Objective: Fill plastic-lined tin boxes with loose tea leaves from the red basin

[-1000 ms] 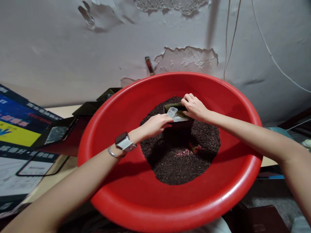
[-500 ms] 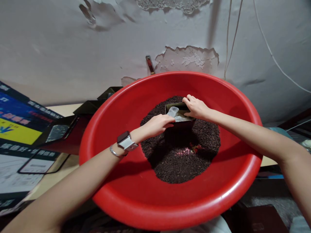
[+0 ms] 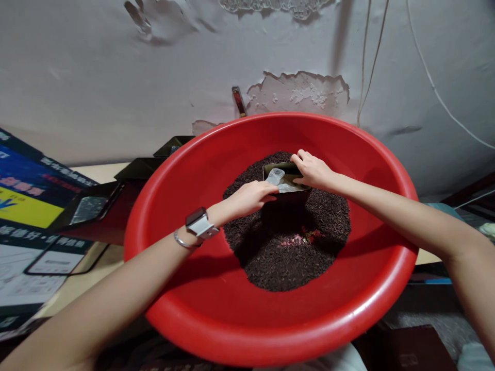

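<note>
A dark rectangular box (image 3: 288, 199) stands open at the top among dark loose tea-like leaves (image 3: 286, 268) in a big red basin (image 3: 263, 330). Clear plastic bag film (image 3: 275, 176) lines the box and bulges at its left corner. My left hand (image 3: 257, 197) is closed on the near left rim, its fingertips against the film. Over the right side of the rim, my right hand (image 3: 312, 171) is closed with its thumb inside. Whatever fills the bag cannot be made out. Pink and red bits (image 3: 299, 238) shine on the leaves in front of the box.
Left of the basin, more dark open boxes (image 3: 87, 211) stand on a pale tabletop (image 3: 62, 293), one with clear film inside. A printed carton (image 3: 31, 206) is at the far left. Behind rises a peeling wall (image 3: 193, 67) with hanging cords (image 3: 373, 67).
Both hands keep their places on the box with almost no movement. The view has shifted very slightly.
</note>
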`<state>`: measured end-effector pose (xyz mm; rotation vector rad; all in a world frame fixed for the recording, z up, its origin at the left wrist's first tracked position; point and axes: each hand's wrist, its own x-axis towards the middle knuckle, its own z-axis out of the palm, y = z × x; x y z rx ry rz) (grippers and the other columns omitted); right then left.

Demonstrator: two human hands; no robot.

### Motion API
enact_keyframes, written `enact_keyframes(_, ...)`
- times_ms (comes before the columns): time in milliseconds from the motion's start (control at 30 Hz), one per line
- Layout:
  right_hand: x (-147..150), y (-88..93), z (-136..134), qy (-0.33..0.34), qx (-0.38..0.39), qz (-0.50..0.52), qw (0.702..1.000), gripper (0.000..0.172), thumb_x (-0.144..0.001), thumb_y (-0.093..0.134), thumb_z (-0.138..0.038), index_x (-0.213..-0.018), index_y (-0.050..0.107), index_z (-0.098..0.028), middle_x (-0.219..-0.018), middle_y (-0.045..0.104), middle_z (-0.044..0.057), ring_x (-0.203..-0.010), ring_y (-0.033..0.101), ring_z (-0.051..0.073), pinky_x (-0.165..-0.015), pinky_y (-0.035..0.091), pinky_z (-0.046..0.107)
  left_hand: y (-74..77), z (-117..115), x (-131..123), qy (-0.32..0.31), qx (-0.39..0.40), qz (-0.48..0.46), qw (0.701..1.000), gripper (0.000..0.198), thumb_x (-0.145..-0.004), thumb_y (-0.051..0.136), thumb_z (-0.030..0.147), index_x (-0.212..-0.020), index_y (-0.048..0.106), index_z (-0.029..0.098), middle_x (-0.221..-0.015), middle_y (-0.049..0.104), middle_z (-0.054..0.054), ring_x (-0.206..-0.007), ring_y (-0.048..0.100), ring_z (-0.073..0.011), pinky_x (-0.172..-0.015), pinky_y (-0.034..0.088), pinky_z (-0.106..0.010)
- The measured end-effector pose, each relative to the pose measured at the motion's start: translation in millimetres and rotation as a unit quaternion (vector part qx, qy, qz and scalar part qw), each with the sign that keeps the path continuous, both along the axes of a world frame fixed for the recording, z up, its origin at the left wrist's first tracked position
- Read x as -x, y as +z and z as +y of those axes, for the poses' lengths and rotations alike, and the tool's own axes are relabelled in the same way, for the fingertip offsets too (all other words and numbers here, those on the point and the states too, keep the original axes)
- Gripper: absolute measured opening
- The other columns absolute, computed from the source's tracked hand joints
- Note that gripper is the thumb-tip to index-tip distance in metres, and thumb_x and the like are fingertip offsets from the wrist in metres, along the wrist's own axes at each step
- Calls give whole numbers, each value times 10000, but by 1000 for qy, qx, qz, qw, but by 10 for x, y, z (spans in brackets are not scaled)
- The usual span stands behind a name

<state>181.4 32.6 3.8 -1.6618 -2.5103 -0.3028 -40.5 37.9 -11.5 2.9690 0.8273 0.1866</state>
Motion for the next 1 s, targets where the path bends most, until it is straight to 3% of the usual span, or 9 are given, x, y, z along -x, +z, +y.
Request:
enact_keyframes(267,130,-64,48,-57,-38,-66,995,483,-731,695,-247,-1138,507,-67,-1136,531,201,-1006,528,291,-737,458,346,9,-41,-52,-16,-6,-6,1000,188,-899,466,204,-919,648,160,-886,657,-88,-809,611,-195,-713,447,-304)
enact_keyframes(433,187,-87,21,-99,-42,-60,992,347,-828,572,-222,-1124,514,-50,-1102,557,224,-956,571,286,-675,461,317,27,-90,-92,-29,-36,7,999,184,-909,463,200,-912,642,156,-886,652,-89,-791,602,-187,-700,434,-301)
enact_keyframes(767,149,-103,36,-96,-48,-59,992,275,-887,399,-151,-1106,526,-44,-1084,561,217,-949,583,283,-668,455,320,56,-110,-109,-31,-59,22,998,164,-910,480,197,-907,638,154,-890,654,-80,-783,609,-171,-681,428,-277)
enact_keyframes(1000,163,-118,51,-109,-51,-63,991,354,-907,232,-70,-1094,532,-43,-1068,568,222,-953,589,273,-672,467,320,61,-112,-112,-30,-65,20,997,157,-905,490,193,-915,641,151,-886,653,-77,-783,607,-168,-684,432,-272)
